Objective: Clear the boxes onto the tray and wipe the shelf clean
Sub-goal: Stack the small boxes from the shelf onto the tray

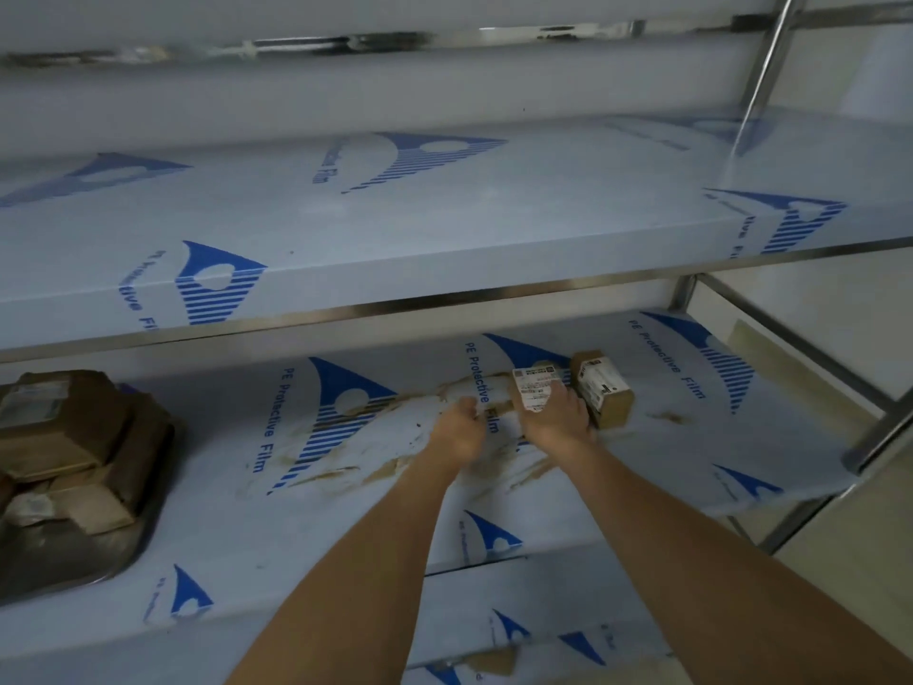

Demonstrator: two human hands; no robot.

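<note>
Shelf (346, 526): pale blue film printed with dark blue striped triangles and blue lettering, smeared with brown streaks (390, 467). Two boxes (605, 393), tan cardboard, white labels with black print. Tray (74, 551): dull grey metal, piled with brown boxes (69, 427). Silver frame posts (761, 86).

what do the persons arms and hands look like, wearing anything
Both forearms are bare as far as the frame shows: no sleeves, gloves, watch or bracelets visible. The left hand and right hand show no rings that I can make out, though the picture is slightly blurred.
</note>
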